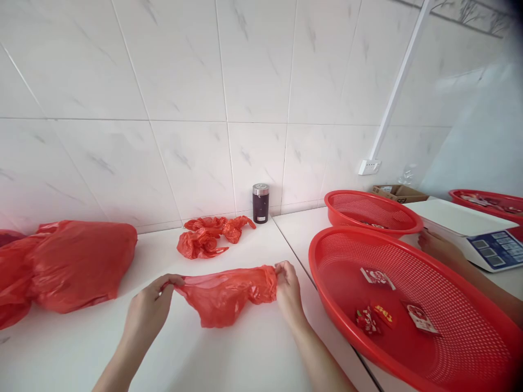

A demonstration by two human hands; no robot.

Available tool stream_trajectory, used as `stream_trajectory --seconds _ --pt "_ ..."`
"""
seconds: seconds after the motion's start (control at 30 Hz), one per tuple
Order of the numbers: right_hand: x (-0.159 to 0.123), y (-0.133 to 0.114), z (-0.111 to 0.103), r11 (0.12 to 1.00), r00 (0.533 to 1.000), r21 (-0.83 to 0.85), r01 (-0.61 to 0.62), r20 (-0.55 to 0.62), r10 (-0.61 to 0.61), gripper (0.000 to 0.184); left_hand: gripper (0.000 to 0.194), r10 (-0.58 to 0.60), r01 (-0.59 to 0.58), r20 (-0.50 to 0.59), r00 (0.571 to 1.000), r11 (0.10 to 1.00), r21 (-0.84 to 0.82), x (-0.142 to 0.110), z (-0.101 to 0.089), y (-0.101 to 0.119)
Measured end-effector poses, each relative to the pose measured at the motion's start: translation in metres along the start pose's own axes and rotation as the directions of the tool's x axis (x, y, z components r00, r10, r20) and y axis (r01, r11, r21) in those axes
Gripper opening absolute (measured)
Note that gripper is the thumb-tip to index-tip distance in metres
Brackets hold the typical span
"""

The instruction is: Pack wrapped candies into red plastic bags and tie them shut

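A thin red plastic bag (pixel 223 296) is stretched sideways between my two hands, just over the white table. My left hand (pixel 149 310) pinches one end of it. The other, bunched-up end is gripped by the fingers of my right hand (pixel 289 288). Behind the bag lie several crumpled red plastic bags (pixel 204 239) near the wall. Close to my right hand stands a large red perforated basket (pixel 327 294) with several small snack packets (pixel 420 317) in it.
Filled red bags (pixel 81 267) sit at the left. A dark tumbler (pixel 260 204) stands by the wall. Behind the large basket are a second red basket (pixel 371 201), a cardboard box (pixel 402 191) and a scale (pixel 461 218). Another person's arm (pixel 461 261) reaches in from the right.
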State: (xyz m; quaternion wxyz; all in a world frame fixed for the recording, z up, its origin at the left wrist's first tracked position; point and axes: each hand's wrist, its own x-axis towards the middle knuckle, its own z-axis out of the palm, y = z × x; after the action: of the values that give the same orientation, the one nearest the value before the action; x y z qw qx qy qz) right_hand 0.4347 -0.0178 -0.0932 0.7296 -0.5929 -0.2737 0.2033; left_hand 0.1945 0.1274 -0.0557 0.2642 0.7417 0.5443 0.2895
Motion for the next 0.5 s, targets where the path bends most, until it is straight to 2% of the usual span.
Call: stream_trajectory --seconds 0.03,0.07,0.1,0.13,0.17,0.2,0.27,0.33,0.4,0.43,0.47,0.5 --pt "-0.006 -0.01 0.001 0.987 0.991 -0.09 0.132 -0.021 -0.135 0.007 0.025 0.017 -0.015 0.021 1.0 0.995 -0.095 -0.005 0.0 0.006" --pt "-0.012 -0.021 0.004 0.936 0.953 -0.188 0.297 -0.006 -0.303 0.012 0.024 0.038 -0.03 0.041 0.998 0.98 -0.196 -0.011 -0.001 0.012" --pt "-0.02 -0.032 0.009 0.841 0.881 -0.274 0.466 0.056 -0.47 0.017 0.024 0.061 -0.042 0.059 0.996 0.956 -0.291 -0.016 -0.001 0.018" --pt "-0.027 -0.043 0.015 0.724 0.79 -0.324 0.608 0.156 -0.593 0.02 0.023 0.08 -0.046 0.078 0.994 0.928 -0.369 -0.022 -0.003 0.024" --pt "-0.033 -0.052 0.021 0.628 0.712 -0.338 0.701 0.27 -0.649 0.022 0.023 0.095 -0.039 0.107 0.99 0.9 -0.434 -0.027 -0.004 0.03" --pt "-0.038 -0.059 0.028 0.564 0.659 -0.342 0.752 0.385 -0.646 0.023 0.023 0.108 -0.021 0.146 0.983 0.866 -0.499 -0.032 -0.004 0.036" --pt "-0.042 -0.066 0.038 0.519 0.63 -0.375 0.768 0.59 -0.506 0.024 0.021 0.126 0.066 0.245 0.961 0.757 -0.65 -0.04 -0.006 0.045" --pt "-0.04 -0.062 0.04 0.476 0.628 -0.461 0.749 0.723 -0.287 0.023 0.021 0.113 0.205 0.327 0.938 0.581 -0.788 -0.045 -0.009 0.051" --pt "-0.037 -0.053 0.034 0.382 0.646 -0.569 0.728 0.756 -0.107 0.02 0.017 0.018 0.307 0.339 0.94 0.382 -0.872 -0.046 -0.016 0.052" --pt "-0.035 -0.05 0.029 0.333 0.664 -0.615 0.715 0.747 -0.045 0.024 0.014 -0.058 0.318 0.316 0.947 0.301 -0.899 -0.044 -0.021 0.05" --pt "-0.034 -0.047 0.023 0.294 0.684 -0.655 0.696 0.73 0.006 0.034 0.012 -0.133 0.302 0.276 0.952 0.25 -0.92 -0.042 -0.027 0.047" --pt "-0.033 -0.045 0.017 0.267 0.703 -0.688 0.674 0.709 0.054 0.047 0.009 -0.187 0.264 0.223 0.957 0.234 -0.936 -0.04 -0.032 0.041"
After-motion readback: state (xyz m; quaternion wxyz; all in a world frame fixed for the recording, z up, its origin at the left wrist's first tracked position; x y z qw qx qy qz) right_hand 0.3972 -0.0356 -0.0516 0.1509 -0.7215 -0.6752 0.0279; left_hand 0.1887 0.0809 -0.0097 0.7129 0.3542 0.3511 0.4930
